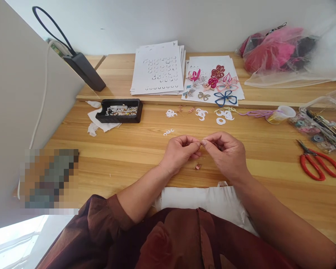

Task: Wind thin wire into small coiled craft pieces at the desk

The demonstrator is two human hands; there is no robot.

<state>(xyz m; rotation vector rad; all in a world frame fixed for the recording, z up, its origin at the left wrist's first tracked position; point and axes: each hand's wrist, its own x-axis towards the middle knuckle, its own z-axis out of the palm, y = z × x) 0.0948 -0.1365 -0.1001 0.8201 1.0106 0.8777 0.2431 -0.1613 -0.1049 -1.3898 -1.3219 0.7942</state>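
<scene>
My left hand (pixel 182 152) and my right hand (pixel 226 153) meet fingertip to fingertip over the wooden table (pixel 128 149), both pinched closed on something too small to make out. A small copper-coloured piece (pixel 197 166) lies on the table just below the fingertips. White paper cut-outs (pixel 201 113) and thin copper wire curls (pixel 182 109) lie scattered beyond the hands.
Red-handled scissors (pixel 319 164) lie at the right. A black tray of beads (pixel 120 110) sits at the left, a stack of punched paper sheets (pixel 158 69) and wire flowers (pixel 218 84) on the raised shelf, a clear parts box (pixel 322 125) and a small cup (pixel 281 114) at right.
</scene>
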